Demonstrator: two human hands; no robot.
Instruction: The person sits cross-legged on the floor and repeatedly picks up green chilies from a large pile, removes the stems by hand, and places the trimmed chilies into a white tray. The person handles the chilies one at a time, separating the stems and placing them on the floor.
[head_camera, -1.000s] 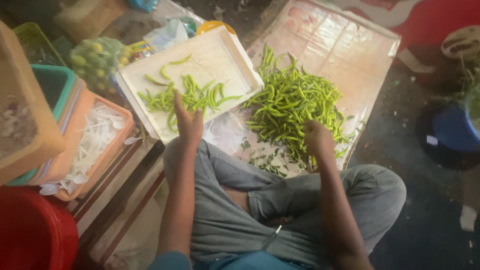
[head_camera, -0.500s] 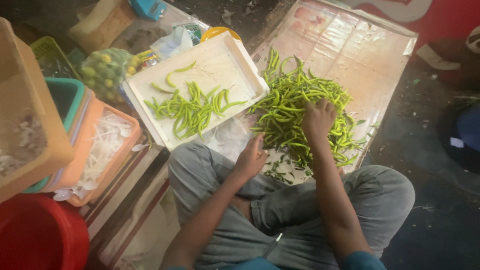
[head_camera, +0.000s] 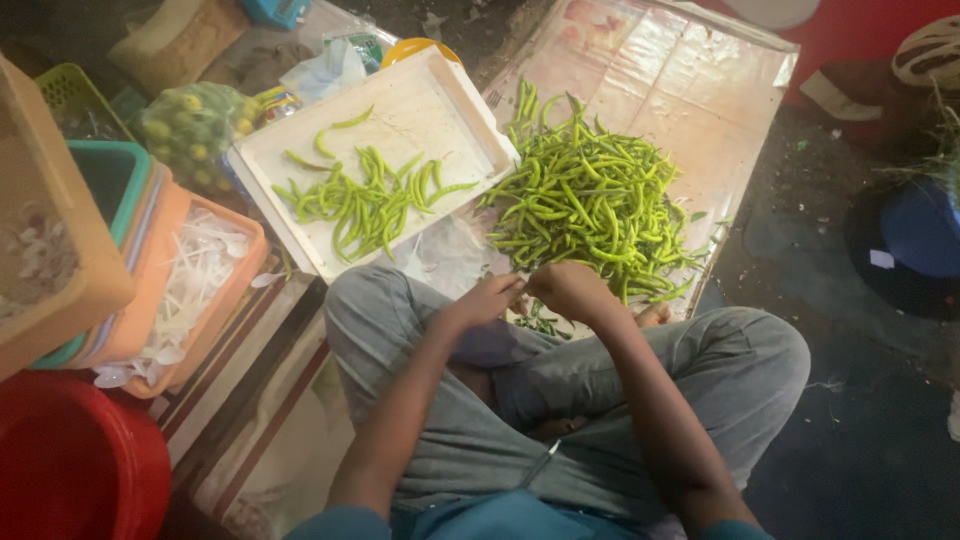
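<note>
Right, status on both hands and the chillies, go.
Left hand and right hand together at near edge of chilli pile. Grip contents unclear. White tray holds fewer chillies. Nothing obstructing.

Beside the pile of green chillies (head_camera: 585, 205), the left hand (head_camera: 487, 298) and right hand (head_camera: 570, 290) are meeting, and whatever the fingertips are pinching is staying too small to tell. The hands are covering the pile's near edge. Left of the pile, the picture's edge is cutting off the orange crate (head_camera: 45, 260) and red tub (head_camera: 70, 470).
</note>
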